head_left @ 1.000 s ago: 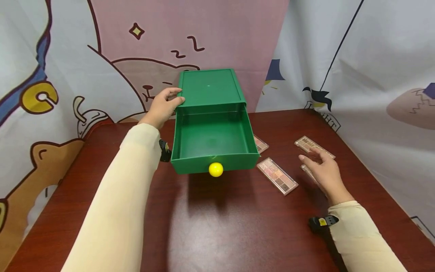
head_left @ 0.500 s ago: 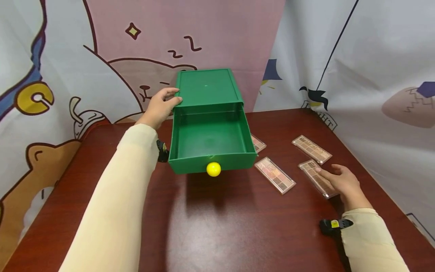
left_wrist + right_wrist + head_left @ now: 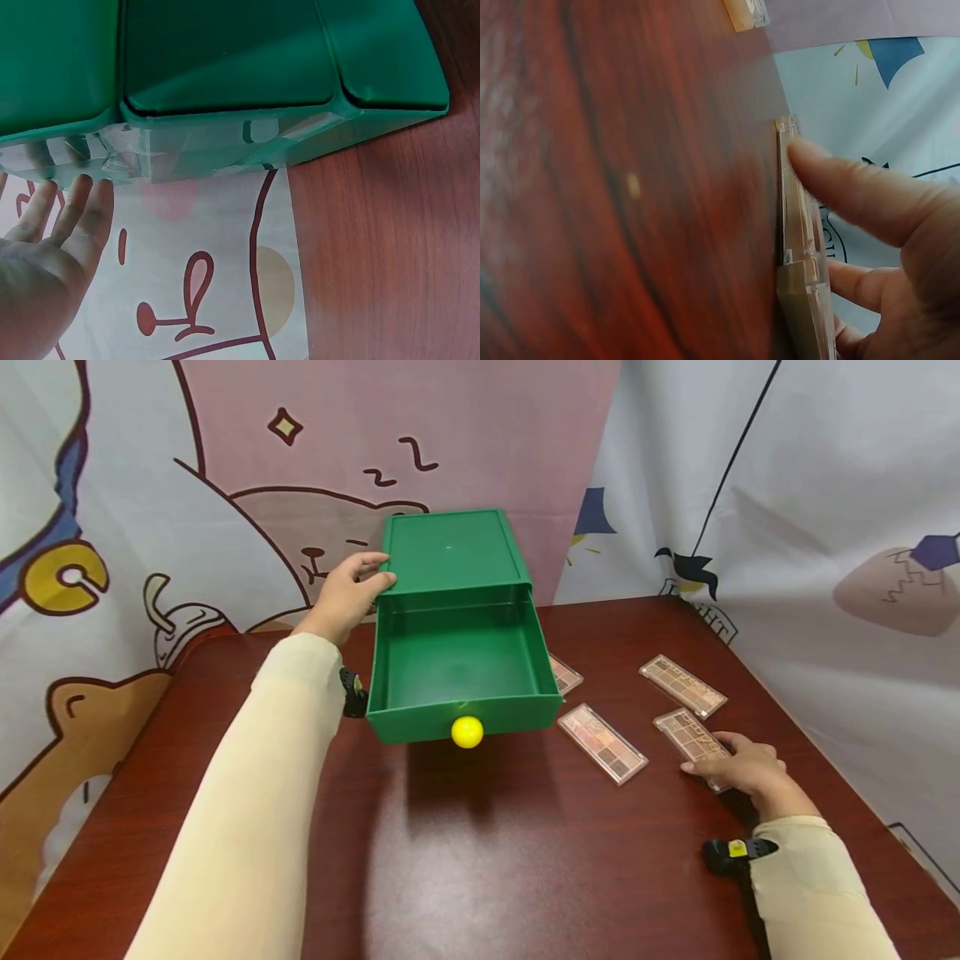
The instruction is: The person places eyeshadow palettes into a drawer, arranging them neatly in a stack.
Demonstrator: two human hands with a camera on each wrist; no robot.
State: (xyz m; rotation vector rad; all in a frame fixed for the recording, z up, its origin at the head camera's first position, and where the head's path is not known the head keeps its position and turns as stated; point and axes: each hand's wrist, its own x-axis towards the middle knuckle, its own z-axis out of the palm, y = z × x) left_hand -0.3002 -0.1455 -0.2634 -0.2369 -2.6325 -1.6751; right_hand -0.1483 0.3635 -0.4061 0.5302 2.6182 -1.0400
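A green drawer box (image 3: 453, 550) stands at the back of the table, its drawer (image 3: 465, 652) pulled out and showing a bare floor. A round yellow knob (image 3: 467, 732) sits on the drawer front. My left hand (image 3: 347, 593) rests against the box's left upper side; in the left wrist view its fairly straight fingers (image 3: 82, 202) touch near the side's edge. At the right, my right hand (image 3: 750, 770) straddles an eyeshadow palette (image 3: 688, 733) lying on the table, thumb at its left edge and fingers at its right. The right wrist view shows the thumb (image 3: 840, 176) by this palette's side.
Another eyeshadow palette (image 3: 682, 685) lies just behind the held one. A pinkish palette (image 3: 602, 743) lies right of the drawer, and one more palette (image 3: 564, 675) is partly hidden behind it. A printed cloth (image 3: 750, 485) hangs behind the table (image 3: 480, 877).
My right hand has moved right and down from above the palettes, then come in at the near end of the front right palette and grips it. The left hand stays on the box.
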